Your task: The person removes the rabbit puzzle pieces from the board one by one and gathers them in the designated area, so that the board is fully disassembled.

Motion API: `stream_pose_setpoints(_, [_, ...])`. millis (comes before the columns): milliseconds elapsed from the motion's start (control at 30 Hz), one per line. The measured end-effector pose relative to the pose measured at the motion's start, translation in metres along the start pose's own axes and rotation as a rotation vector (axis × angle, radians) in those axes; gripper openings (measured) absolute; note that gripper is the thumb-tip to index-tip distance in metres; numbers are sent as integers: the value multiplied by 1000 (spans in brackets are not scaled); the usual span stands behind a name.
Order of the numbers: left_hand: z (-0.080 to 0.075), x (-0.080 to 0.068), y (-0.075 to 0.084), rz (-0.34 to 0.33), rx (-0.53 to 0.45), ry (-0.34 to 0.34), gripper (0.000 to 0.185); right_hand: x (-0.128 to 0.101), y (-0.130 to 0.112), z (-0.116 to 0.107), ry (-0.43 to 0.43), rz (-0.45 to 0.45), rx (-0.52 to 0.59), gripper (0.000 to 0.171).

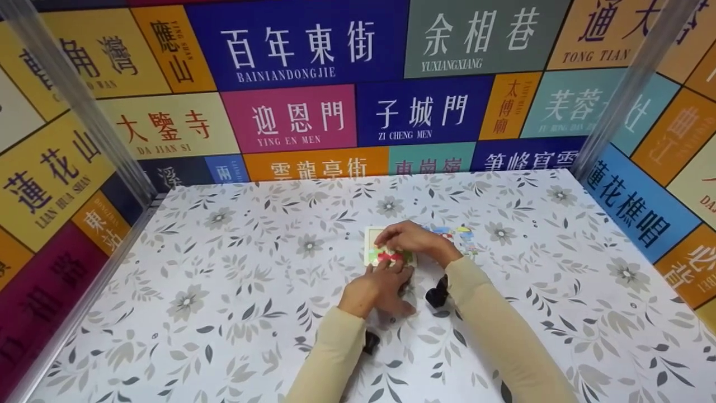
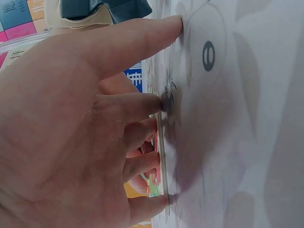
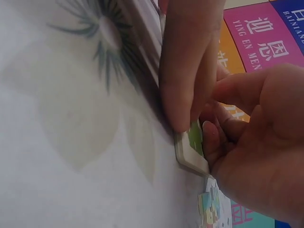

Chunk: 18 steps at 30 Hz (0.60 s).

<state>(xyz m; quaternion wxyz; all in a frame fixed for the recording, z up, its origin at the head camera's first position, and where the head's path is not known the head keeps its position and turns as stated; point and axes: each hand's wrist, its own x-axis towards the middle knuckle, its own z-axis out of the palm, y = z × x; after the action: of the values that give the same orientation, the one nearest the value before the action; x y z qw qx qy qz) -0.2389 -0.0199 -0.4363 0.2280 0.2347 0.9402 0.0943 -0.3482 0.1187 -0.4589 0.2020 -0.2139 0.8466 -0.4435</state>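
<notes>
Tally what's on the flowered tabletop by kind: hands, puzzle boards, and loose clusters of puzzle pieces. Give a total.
Hands: 2, the left hand and the right hand, both on the board
Puzzle boards: 1, the small puzzle board under the hands
Loose clusters of pieces: 1, the colourful pieces just right of the board; their number is too small to tell
Total: 4

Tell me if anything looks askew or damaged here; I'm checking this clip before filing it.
Nothing stands out. The small picture board lies flat on the flowered table cover, with the left hand and right hand resting their fingers on it. A few loose colourful pieces lie just beside the board, not scattered.
</notes>
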Motion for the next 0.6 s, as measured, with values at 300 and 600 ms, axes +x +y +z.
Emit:
stream_pose_setpoints(300, [0, -1, 1, 2, 6, 3, 84, 1, 0, 10, 99, -13, 23, 17])
stream_pose_setpoints(600, [-1, -1, 0, 0, -15, -8, 85, -7, -9, 3, 134, -7, 53, 15])
